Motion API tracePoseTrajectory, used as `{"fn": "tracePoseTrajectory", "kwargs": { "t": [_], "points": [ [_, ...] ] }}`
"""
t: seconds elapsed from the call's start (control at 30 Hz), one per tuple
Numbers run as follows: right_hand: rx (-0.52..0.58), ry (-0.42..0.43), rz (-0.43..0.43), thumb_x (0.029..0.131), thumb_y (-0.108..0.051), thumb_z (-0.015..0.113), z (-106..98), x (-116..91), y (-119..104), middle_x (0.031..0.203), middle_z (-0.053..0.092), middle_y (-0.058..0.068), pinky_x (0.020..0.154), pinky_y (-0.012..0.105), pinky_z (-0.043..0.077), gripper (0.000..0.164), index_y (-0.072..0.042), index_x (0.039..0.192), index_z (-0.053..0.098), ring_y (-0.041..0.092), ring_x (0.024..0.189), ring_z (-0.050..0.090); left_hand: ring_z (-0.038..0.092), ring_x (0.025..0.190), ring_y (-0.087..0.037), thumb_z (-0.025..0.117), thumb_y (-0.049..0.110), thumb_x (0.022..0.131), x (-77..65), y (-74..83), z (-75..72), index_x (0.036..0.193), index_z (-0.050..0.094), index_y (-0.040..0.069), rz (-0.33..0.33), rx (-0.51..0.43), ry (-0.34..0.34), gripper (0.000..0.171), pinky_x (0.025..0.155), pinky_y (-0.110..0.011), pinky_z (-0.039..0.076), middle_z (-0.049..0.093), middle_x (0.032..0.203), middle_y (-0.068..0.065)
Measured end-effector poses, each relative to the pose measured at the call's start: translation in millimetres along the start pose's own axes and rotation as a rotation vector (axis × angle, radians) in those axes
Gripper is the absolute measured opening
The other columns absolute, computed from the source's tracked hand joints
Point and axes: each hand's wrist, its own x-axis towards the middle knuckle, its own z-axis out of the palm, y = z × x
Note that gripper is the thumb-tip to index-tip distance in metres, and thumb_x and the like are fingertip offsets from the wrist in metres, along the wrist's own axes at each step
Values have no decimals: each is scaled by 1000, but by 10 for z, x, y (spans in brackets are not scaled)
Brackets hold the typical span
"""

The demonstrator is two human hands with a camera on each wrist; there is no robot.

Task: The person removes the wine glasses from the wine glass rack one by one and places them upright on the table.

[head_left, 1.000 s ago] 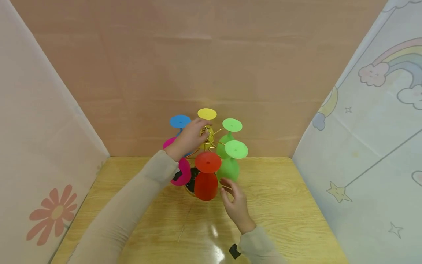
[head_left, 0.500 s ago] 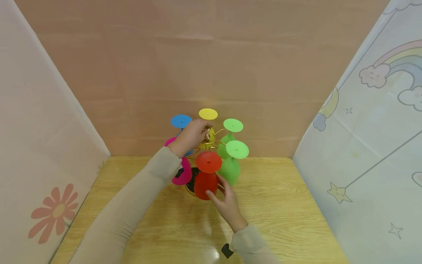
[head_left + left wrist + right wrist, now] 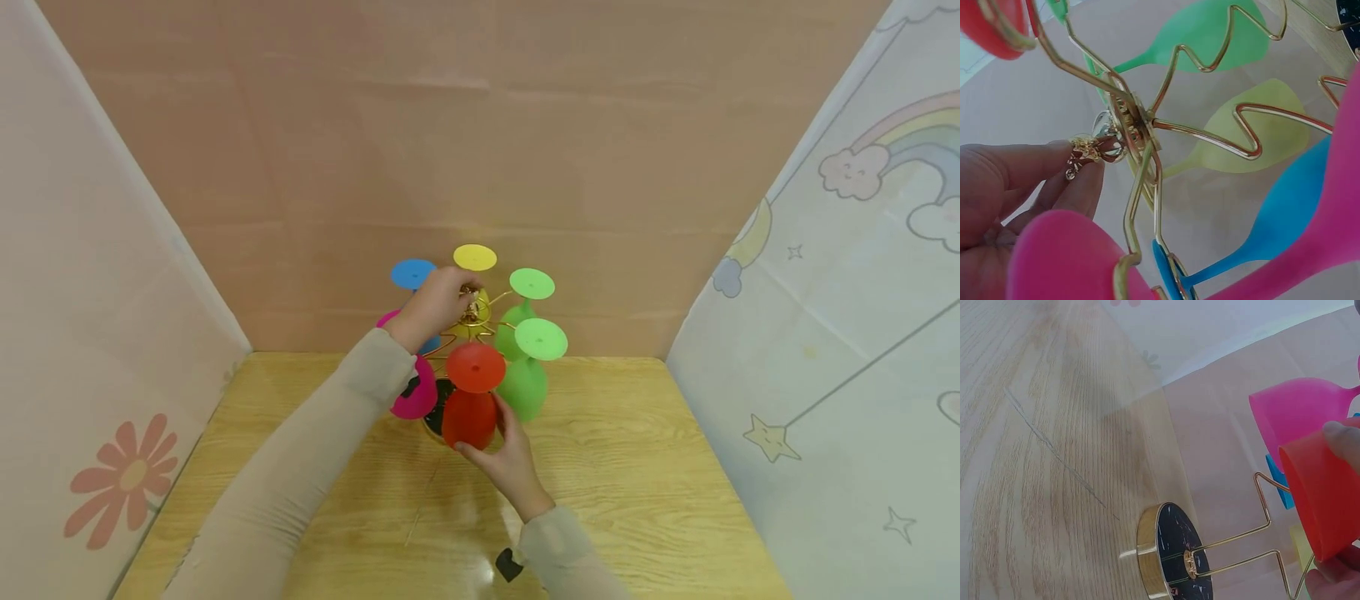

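Note:
A gold wire goblet rack (image 3: 1179, 128) holds coloured plastic goblets hanging bowl-down. My left hand (image 3: 437, 304) reaches over it, pinching the gold ornament (image 3: 1088, 150) at its top between thumb and fingers. At the front hangs the red goblet (image 3: 476, 371); my right hand (image 3: 516, 467) grips its bowl, thumb on the near side and fingers behind. Around the rack are the pink goblet (image 3: 416, 396), blue goblet (image 3: 414, 273), yellow goblet (image 3: 475, 257) and two green ones, the nearer green goblet (image 3: 525, 390) beside the red. The left forearm partly hides the pink goblet.
The rack's round base (image 3: 1147, 556), black-topped with a gold rim, stands on the wood-grain table (image 3: 622, 483). Behind rises a plain pinkish backdrop (image 3: 480, 150). Printed panels flank both sides, the right panel (image 3: 847, 333) showing rainbows and stars.
My right hand has moved left from beside the green goblet and taken hold of the red goblet's bowl. The left hand stays at the rack's top.

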Motion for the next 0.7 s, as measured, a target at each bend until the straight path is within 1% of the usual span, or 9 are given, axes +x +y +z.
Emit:
{"fn": "tracePoseTrajectory", "kwargs": {
  "t": [0.1,0.17,0.23,0.47,0.7],
  "points": [
    [3,9,-2,79,-20,89,13,3,36,148,49,15,113,52,39,89,-3,151,40,35,136,49,64,98,-26,58,0,101,-4,8,-5,126,70,1,-4,-13,-1,28,81,-32,54,69,125,-15],
    [3,11,-3,79,-19,89,16,0,48,147,51,15,112,52,41,86,-3,150,42,35,134,51,64,97,-26,58,0,101,1,7,0,126,70,1,-8,-12,0,28,79,-31,53,69,125,-15],
    [2,13,-3,80,-19,89,16,-2,50,146,51,14,111,52,42,84,-3,149,43,35,133,51,65,98,-26,59,0,101,6,11,6,126,70,1,-14,-12,-1,28,79,-31,54,69,125,-15],
    [12,1,17,78,-23,90,7,-19,12,143,54,12,109,51,44,84,-4,147,46,34,130,54,66,109,-28,59,0,101,20,16,24,125,70,0,-32,-20,-2,27,86,-34,56,69,125,-15],
    [-2,-10,14,78,-28,90,6,-52,-28,139,57,10,108,51,45,82,-4,144,47,32,128,57,67,103,-26,59,0,101,6,17,28,126,70,1,-30,-42,-1,28,83,-33,56,69,126,-16]
  ]
}}
